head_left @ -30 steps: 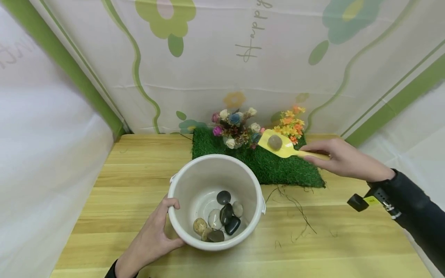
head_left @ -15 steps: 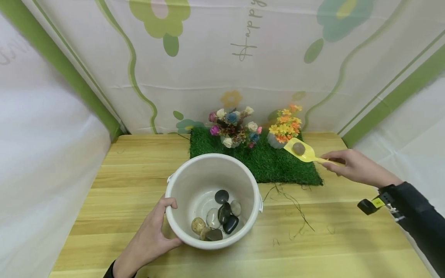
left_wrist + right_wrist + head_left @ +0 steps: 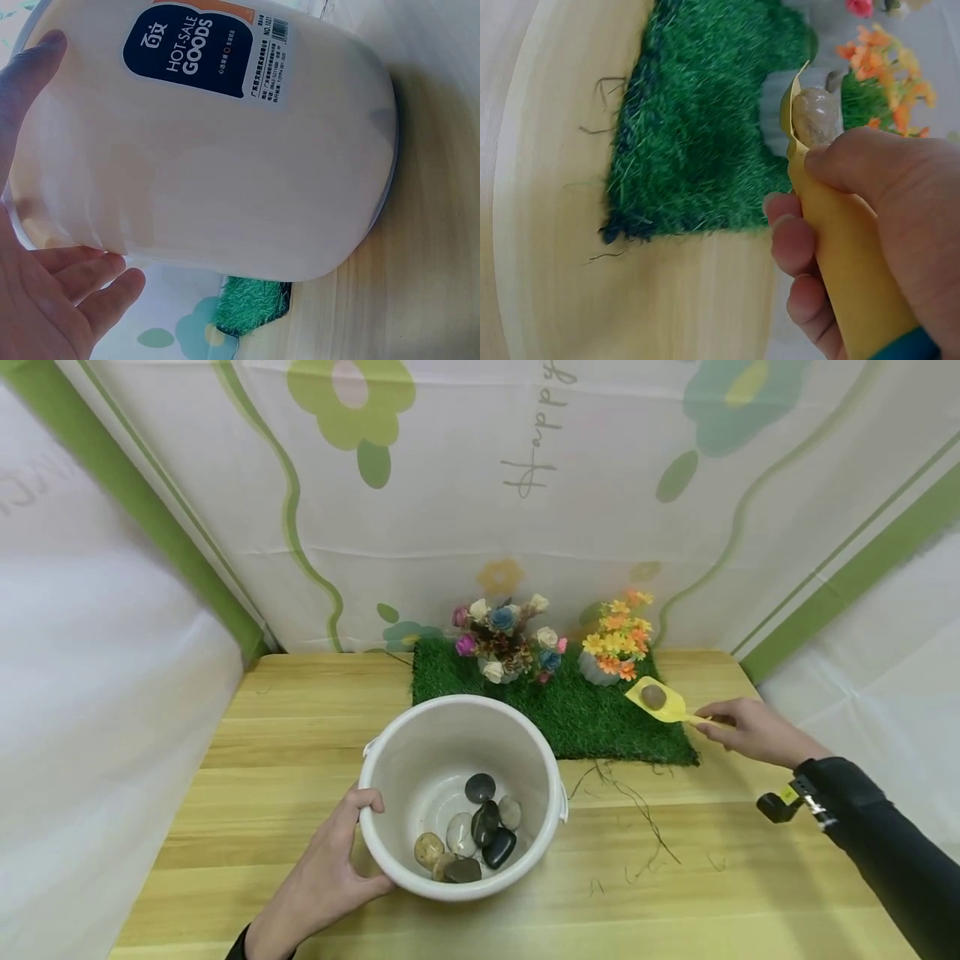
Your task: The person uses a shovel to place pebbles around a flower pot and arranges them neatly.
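My right hand (image 3: 753, 731) grips the handle of a yellow hand trowel (image 3: 671, 706), its blade over the right end of the turf. A brownish-grey stone (image 3: 653, 697) rests on the blade; the right wrist view shows the stone (image 3: 815, 116) close up, with my thumb along the yellow handle (image 3: 847, 247). My left hand (image 3: 326, 864) holds the near left rim of a white bucket (image 3: 555, 785). Inside the bucket lie several stones, dark, pale and tan, among them a black one (image 3: 498, 847). In the left wrist view the bucket's side (image 3: 225, 172) carries a printed label.
A piece of green artificial turf (image 3: 592, 727) lies behind the bucket on the wooden table (image 3: 285, 760). A pot of mixed flowers (image 3: 506, 639) and a grey pot of orange and yellow flowers (image 3: 615, 643) stand on it. Loose dark strands lie in front. A printed curtain (image 3: 465, 502) hangs behind.
My right hand has carried the trowel and stone to the right and lower, from in front of the flowers to the turf's right end. The left hand stays on the bucket rim.
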Motion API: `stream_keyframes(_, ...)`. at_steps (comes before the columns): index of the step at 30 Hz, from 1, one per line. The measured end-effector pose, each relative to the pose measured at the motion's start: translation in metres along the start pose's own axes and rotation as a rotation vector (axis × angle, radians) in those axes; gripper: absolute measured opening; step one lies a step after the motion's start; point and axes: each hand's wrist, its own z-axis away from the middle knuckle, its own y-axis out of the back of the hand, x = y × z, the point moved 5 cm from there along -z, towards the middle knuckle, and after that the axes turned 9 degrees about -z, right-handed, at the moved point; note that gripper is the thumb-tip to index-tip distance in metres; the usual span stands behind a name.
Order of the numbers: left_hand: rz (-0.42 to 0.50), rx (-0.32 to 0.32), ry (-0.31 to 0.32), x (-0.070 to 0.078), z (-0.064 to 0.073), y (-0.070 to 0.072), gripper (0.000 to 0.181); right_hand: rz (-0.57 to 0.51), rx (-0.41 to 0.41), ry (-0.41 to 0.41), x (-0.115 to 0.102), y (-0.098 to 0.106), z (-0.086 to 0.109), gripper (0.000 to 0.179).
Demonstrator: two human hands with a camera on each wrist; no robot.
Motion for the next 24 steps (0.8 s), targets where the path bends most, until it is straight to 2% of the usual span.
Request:
stream_keyframes(11,-0.018,0.031,-0.022,0.002,0.0,0.001,0.07,0.015,-0.021,-0.034,0.02,-0.008,-0.009,0.033)
stream_keyframes(24,-0.017,0.04,-0.034,0.002,0.0,0.001,0.07,0.055,-0.05,-0.085,0.025,-0.01,-0.021,0.031)
